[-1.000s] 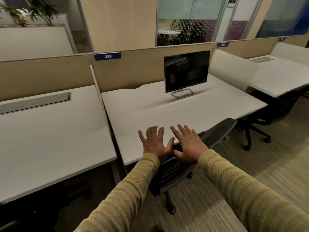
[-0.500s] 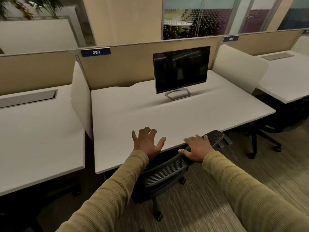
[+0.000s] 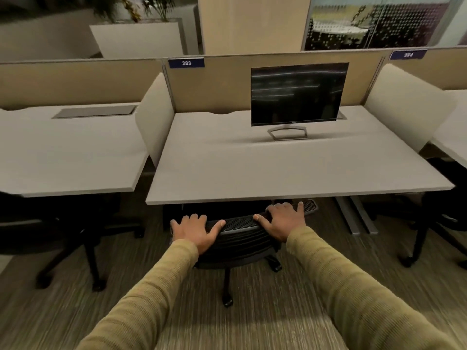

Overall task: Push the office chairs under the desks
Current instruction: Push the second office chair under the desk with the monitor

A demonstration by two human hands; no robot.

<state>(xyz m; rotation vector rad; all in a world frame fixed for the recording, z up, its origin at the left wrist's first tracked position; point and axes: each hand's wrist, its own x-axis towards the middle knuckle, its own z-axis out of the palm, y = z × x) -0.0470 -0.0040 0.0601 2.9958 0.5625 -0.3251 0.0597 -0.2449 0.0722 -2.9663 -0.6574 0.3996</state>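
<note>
desk (image 3: pixel 290 170): landmark, square-on now, was angled | chair (image 3: pixel 240 229): swung from askew to straight, backrest just short of desk's front edge, seat under it | left hand (image 3: pixel 194 229), right hand (image 3: pixel 284 219): spread, draped over backrest top | nearly tucked

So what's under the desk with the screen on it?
Under the desk sits a black chair, its mesh back poking out with the left hand and right hand on it. Grey desk legs show too. The chair's seat is hidden.
</note>
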